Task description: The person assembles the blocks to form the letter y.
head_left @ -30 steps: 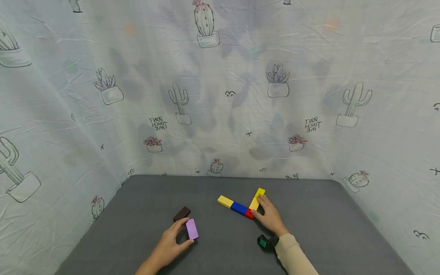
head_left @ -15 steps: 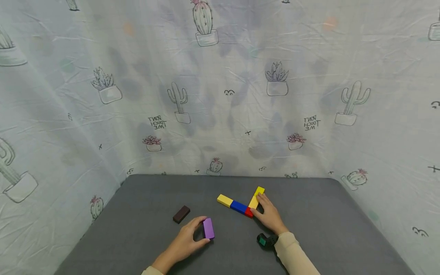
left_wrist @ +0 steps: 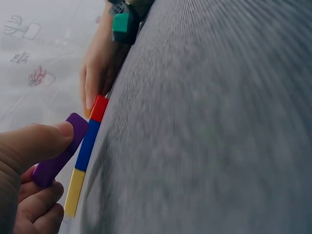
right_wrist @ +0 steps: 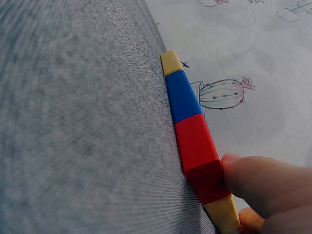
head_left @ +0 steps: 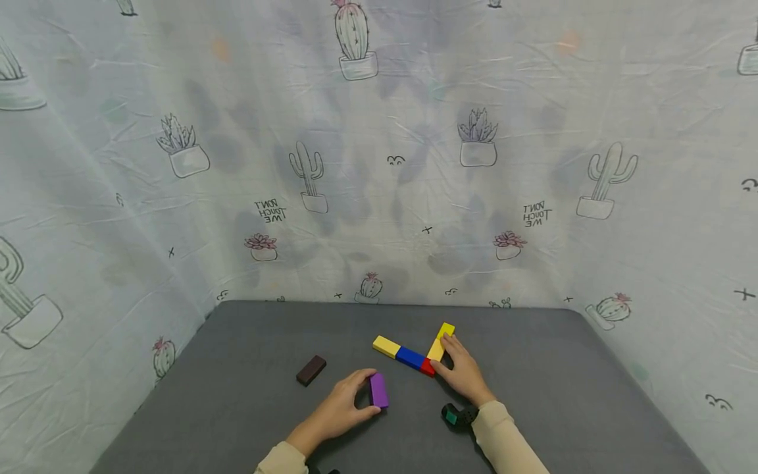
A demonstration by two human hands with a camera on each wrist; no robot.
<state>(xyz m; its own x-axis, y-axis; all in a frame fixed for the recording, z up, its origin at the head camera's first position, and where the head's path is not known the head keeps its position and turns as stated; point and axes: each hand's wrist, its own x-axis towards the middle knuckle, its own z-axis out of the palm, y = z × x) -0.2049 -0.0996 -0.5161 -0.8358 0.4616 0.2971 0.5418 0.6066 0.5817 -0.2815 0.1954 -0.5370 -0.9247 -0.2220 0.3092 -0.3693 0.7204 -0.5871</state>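
Note:
My left hand [head_left: 340,408] holds a purple block [head_left: 379,391] between thumb and fingers, just left of the joined blocks. Seen from the left wrist, the thumb presses the upper end of the purple block [left_wrist: 61,153]. A pale yellow block [head_left: 386,346], a blue block [head_left: 410,357] and a red block [head_left: 428,367] lie end to end. From the red one, a second pale yellow block [head_left: 435,350] and a bright yellow block [head_left: 444,329] run off at an angle. My right hand [head_left: 464,376] rests against this corner, its thumb touching the red block [right_wrist: 197,141], fingertips on the yellow arm.
A dark brown block [head_left: 311,370] lies alone on the grey tabletop [head_left: 266,336], left of the joined blocks. A black strap device with a green patch [head_left: 453,417] sits on the right wrist. Behind the table hangs a cactus-print curtain [head_left: 379,197].
My left hand has carried the purple block rightward, away from the dark brown block and closer to the joined blocks. The right hand stays in place at the corner.

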